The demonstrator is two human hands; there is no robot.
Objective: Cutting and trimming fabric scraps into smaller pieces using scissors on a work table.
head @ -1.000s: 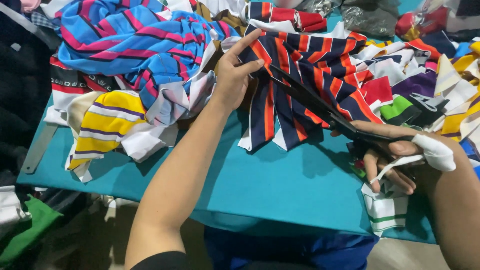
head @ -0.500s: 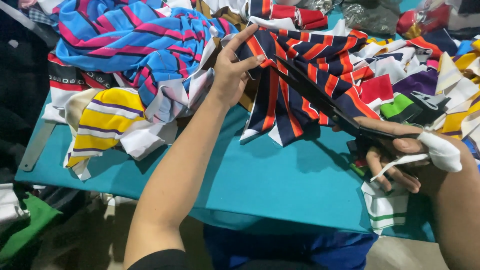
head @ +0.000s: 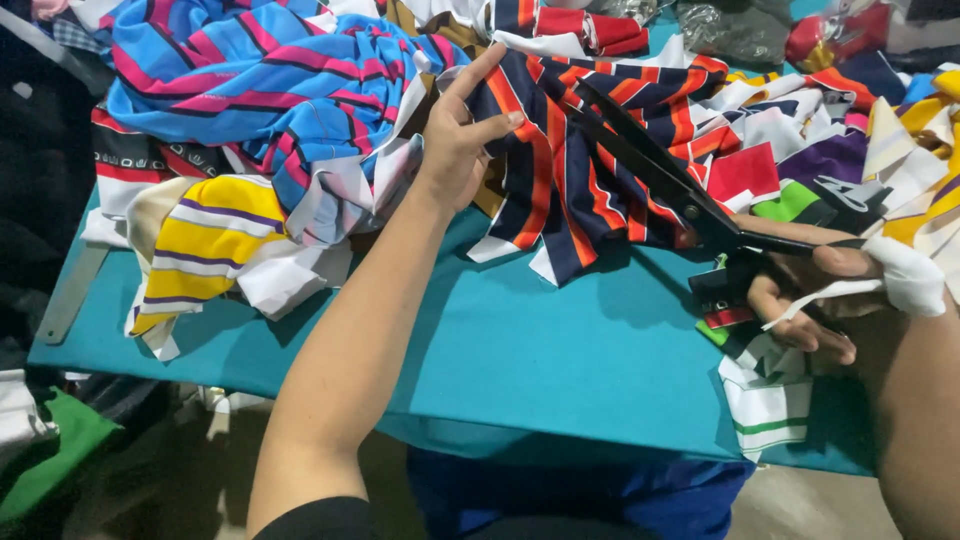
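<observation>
Navy, orange-and-red striped knit fabric piece (head: 560,160) on the teal table (head: 560,360): left hand (head: 462,140) pinches its edge, right hand (head: 810,290) grips black shears (head: 660,170) (blades parted over it), cut barely begun.

Bare forearms; right hand (head: 830,300) wrapped in white cloth strip.

I see one open stretch: the bare teal counter (head: 560,350) in front of me, between my two forearms, down to its near edge. The far half is choked with fabric: a blue and pink striped heap (head: 250,80) at far left, a yellow striped piece (head: 205,235) beside it, mixed scraps (head: 860,140) at right. The navy and orange striped cloth (head: 570,170) drapes across the middle, with the black scissors (head: 670,180) slanting over it, blocking any straight pass from my right grip (head: 810,300) to my left grip (head: 465,140).
</observation>
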